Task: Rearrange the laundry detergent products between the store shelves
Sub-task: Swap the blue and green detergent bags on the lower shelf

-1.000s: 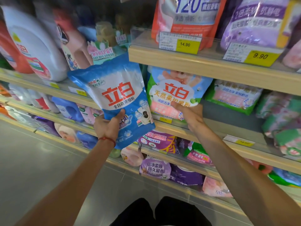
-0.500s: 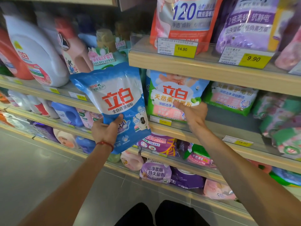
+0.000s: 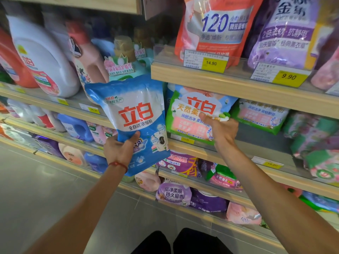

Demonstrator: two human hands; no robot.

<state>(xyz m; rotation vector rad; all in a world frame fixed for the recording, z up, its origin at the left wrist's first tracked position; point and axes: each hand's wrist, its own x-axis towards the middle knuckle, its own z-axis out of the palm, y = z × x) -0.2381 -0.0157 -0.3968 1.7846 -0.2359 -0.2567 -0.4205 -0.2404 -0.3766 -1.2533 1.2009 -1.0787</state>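
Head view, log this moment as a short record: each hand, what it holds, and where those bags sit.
left hand: grips the blue bag's lower part
right hand: grips the green bag's right side
blue bag: upright, held in front of the shelves, left of the green bag
green bag: stands on the shelf
step: neither bag placed yet

blue detergent bag (image 3: 135, 114) held aloft, green bag (image 3: 185, 123) shelved
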